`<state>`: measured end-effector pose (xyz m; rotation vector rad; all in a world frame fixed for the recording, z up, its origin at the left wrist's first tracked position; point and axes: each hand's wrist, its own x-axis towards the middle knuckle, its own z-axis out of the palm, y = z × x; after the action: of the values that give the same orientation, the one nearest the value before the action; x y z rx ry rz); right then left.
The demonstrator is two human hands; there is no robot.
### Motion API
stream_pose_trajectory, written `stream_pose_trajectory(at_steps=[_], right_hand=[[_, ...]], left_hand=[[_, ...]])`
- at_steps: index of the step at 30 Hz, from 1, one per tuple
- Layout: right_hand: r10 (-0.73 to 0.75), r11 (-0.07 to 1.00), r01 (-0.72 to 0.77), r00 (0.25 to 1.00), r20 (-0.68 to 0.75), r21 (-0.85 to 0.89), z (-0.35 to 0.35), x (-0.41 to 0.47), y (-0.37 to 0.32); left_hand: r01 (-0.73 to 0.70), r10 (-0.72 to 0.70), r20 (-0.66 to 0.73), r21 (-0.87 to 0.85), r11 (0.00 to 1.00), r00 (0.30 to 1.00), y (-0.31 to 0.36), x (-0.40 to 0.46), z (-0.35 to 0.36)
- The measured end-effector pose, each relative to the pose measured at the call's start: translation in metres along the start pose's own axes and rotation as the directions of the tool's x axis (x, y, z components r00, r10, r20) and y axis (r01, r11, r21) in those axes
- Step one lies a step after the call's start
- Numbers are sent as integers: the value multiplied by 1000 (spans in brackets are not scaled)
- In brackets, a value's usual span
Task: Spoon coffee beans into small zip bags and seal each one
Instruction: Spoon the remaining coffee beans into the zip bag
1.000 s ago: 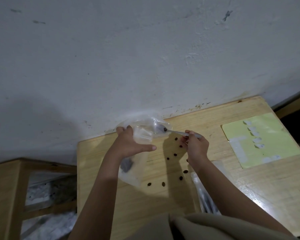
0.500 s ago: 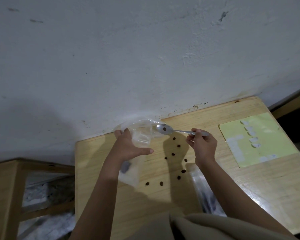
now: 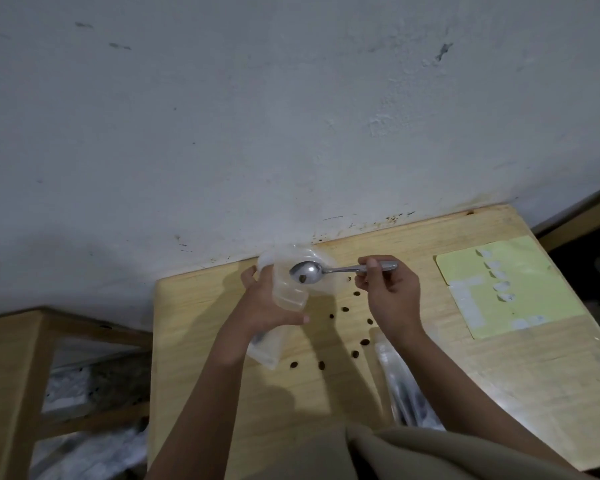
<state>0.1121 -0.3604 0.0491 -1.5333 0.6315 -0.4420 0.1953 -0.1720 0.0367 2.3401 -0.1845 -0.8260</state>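
I have one coffee bean [image 3: 302, 278] riding in the bowl of the spoon [image 3: 307, 272], poised just over the mouth of the small zip bag [image 3: 284, 289]. My right hand [image 3: 390, 296] pinches the spoon's handle near its end, fingers curled round it, the bowl held level — I judge that is to keep the bean from rolling off before it clears the bag's lip. My left hand [image 3: 267, 303] grips the bag around its upper part, thumb across the front, so the mouth stays propped open toward the spoon while the lower part hangs below the palm.

Between my wrists and just below the right hand, loose beans [image 3: 355, 354] lie scattered on the wooden table [image 3: 194, 306]; they look like the supply, or spills. A stack of clear bags [image 3: 400, 386] lies under my right forearm. Well off to the right of that hand sits a yellow-green sheet [image 3: 534, 292] with small white pieces on it.

The wall [image 3: 291, 116] stands right behind the bag — little room to push forward. The table's left edge is near my left elbow; open room lies toward me and to the right.
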Motion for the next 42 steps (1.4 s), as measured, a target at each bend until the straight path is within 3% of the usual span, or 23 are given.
stream_pose_trajectory(at_steps=[3, 5, 8, 14, 19, 27, 37, 42], right_hand=[[-121, 988, 131, 985, 124, -79, 2, -8, -3], [-270, 946, 299, 941, 202, -129, 2, -10, -5], [-420, 872, 460, 879, 228, -166, -1, -10, -9], [-321, 939, 317, 947, -8, -136, -17, -3, 1], [-401, 877, 425, 905, 145, -224, -19, -5, 15], [-448, 842, 489, 869, 212, -227, 27, 11, 16], [-197, 976, 197, 980, 10, -91, 21, 21, 1], [-130, 990, 135, 979, -155, 26, -25, 23, 0]], left_hand=[[22, -22, 18, 2, 1000, 1000, -2, -3, 0], [29, -29, 18, -6, 1000, 999, -3, -5, 1], [18, -17, 19, -42, 999, 1000, -3, -6, 3], [39, -47, -45, -164, 986, 998, -12, -4, 7], [102, -105, -5, -223, 969, 994, -16, 2, 4], [124, -112, 67, -235, 964, 992, -13, 1, -1], [63, -56, 36, -243, 968, 998, -17, -15, 0], [95, -86, 48, -231, 968, 995, -15, -25, 4]])
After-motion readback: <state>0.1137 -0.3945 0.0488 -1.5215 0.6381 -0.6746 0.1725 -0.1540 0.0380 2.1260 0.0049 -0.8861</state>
